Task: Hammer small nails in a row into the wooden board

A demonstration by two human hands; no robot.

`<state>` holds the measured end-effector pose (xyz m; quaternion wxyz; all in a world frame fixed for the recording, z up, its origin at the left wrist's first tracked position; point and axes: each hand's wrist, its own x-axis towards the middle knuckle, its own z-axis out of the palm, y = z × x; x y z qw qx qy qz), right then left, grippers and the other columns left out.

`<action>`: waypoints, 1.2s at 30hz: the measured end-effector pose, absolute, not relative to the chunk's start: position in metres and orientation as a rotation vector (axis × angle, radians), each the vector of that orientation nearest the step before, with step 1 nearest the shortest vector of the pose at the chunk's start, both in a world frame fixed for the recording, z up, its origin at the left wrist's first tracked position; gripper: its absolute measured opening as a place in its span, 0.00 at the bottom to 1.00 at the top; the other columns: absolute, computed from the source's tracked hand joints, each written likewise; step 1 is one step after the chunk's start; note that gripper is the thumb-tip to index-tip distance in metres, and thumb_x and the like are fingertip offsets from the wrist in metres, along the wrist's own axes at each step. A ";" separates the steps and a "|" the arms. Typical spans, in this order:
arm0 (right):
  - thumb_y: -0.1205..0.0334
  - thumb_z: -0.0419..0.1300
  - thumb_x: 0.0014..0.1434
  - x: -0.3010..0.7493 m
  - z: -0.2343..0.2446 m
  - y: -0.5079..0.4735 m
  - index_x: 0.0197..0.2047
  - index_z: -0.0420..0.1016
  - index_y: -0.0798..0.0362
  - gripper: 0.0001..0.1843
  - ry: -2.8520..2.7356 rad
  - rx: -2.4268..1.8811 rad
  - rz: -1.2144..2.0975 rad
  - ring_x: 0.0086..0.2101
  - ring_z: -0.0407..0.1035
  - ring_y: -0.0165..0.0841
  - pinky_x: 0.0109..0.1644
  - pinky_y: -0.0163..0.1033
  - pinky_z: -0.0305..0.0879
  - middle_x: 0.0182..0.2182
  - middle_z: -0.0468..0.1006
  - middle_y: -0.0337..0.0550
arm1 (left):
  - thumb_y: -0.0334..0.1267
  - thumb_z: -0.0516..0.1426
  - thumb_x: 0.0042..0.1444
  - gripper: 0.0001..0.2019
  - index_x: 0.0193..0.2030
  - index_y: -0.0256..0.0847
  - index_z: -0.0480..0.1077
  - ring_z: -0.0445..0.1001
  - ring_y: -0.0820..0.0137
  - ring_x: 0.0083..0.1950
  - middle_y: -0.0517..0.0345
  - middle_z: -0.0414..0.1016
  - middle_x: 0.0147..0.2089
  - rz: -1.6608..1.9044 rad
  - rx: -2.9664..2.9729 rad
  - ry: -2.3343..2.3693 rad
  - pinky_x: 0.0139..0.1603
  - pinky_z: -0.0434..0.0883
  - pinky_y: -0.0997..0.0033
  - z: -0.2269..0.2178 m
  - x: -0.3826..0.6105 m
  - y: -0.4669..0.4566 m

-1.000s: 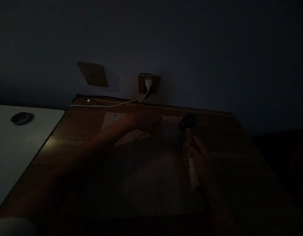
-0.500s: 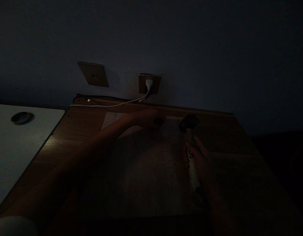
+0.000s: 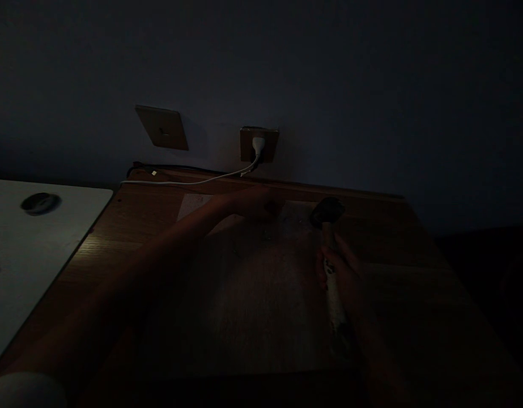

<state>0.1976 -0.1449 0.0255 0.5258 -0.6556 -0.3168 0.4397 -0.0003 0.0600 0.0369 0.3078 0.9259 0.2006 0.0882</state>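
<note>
The scene is very dark. My right hand [image 3: 344, 277] is wrapped round the pale handle of a hammer [image 3: 329, 249], whose dark head points away from me near the far edge of a pale board [image 3: 253, 306] on the wooden table [image 3: 129, 226]. My left hand [image 3: 256, 203] reaches forward over the board's far part, fingers curled together as in a pinch. What they hold is too dark and small to make out. A few tiny specks lie on the board just below that hand.
On the wall behind are a switch plate [image 3: 162, 127] and a socket [image 3: 258, 144] with a white plug. Its white cable [image 3: 188, 182] runs left along the table's back edge. A white table [image 3: 27, 249] with a dark round object [image 3: 40, 203] stands at the left.
My left hand has moved slightly up and right, toward the far edge of the board. My right hand and the hammer have barely shifted.
</note>
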 end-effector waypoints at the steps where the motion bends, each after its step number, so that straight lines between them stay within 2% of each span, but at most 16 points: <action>1: 0.46 0.71 0.52 0.197 0.026 -0.145 0.50 0.73 0.49 0.27 -0.743 -1.570 1.052 0.13 0.58 0.26 0.15 0.31 0.52 0.16 0.69 0.27 | 0.26 0.62 0.51 0.05 0.34 0.38 0.77 0.76 0.71 0.36 0.60 0.80 0.35 0.230 2.456 0.527 0.37 0.65 0.73 0.037 0.000 0.060; 7: 0.45 0.71 0.50 0.196 0.029 -0.145 0.47 0.73 0.49 0.26 -0.724 -1.597 1.055 0.12 0.58 0.26 0.14 0.32 0.53 0.16 0.70 0.27 | 0.27 0.63 0.49 0.04 0.32 0.38 0.76 0.73 0.72 0.34 0.62 0.77 0.32 0.279 2.405 0.525 0.35 0.64 0.73 0.026 0.000 0.063; 10: 0.47 0.71 0.50 0.196 0.027 -0.145 0.50 0.73 0.49 0.27 -0.733 -1.572 1.046 0.13 0.58 0.26 0.15 0.32 0.52 0.17 0.70 0.27 | 0.30 0.63 0.53 0.02 0.34 0.38 0.77 0.75 0.71 0.36 0.60 0.79 0.34 0.367 2.304 0.528 0.37 0.67 0.73 0.012 -0.003 0.058; 14: 0.50 0.70 0.53 0.196 0.025 -0.145 0.55 0.74 0.48 0.28 -0.748 -1.531 1.032 0.13 0.58 0.26 0.15 0.32 0.51 0.19 0.71 0.27 | 0.33 0.64 0.58 0.04 0.39 0.37 0.79 0.78 0.69 0.40 0.56 0.82 0.39 0.524 2.264 0.595 0.42 0.69 0.72 -0.001 -0.007 0.047; 20: 0.52 0.67 0.59 0.185 0.040 -0.141 0.53 0.73 0.47 0.20 -0.853 -1.468 1.056 0.13 0.57 0.26 0.15 0.32 0.50 0.17 0.69 0.27 | 0.30 0.63 0.58 0.03 0.39 0.37 0.79 0.78 0.69 0.39 0.56 0.82 0.39 0.554 2.301 0.582 0.42 0.70 0.72 -0.002 -0.009 0.043; 24: 0.49 0.66 0.61 0.163 0.046 -0.143 0.61 0.72 0.48 0.27 -0.896 -1.408 1.169 0.13 0.56 0.27 0.15 0.32 0.51 0.16 0.67 0.26 | 0.31 0.64 0.58 0.10 0.47 0.36 0.80 0.80 0.68 0.41 0.54 0.84 0.42 0.597 2.294 0.612 0.44 0.72 0.71 -0.002 -0.010 0.043; 28: 0.49 0.66 0.61 0.147 0.035 -0.151 0.67 0.70 0.49 0.33 -0.851 -1.361 1.246 0.14 0.59 0.27 0.15 0.31 0.55 0.19 0.71 0.28 | 0.33 0.66 0.57 0.21 0.58 0.38 0.77 0.83 0.65 0.46 0.53 0.85 0.47 0.608 2.293 0.653 0.48 0.74 0.69 -0.002 -0.012 0.043; 33: 0.49 0.66 0.61 0.143 0.025 -0.155 0.69 0.70 0.46 0.34 -0.772 -1.300 1.339 0.15 0.61 0.26 0.14 0.31 0.56 0.27 0.77 0.33 | 0.35 0.67 0.57 0.21 0.58 0.37 0.76 0.82 0.64 0.47 0.51 0.85 0.48 0.598 2.289 0.655 0.48 0.74 0.69 -0.002 -0.014 0.045; 36: 0.49 0.67 0.62 0.142 0.024 -0.155 0.72 0.67 0.44 0.38 -0.756 -1.306 1.332 0.16 0.62 0.25 0.15 0.31 0.57 0.29 0.78 0.33 | 0.34 0.66 0.56 0.19 0.55 0.36 0.77 0.82 0.65 0.46 0.52 0.85 0.47 0.574 2.287 0.673 0.48 0.74 0.69 0.001 -0.014 0.044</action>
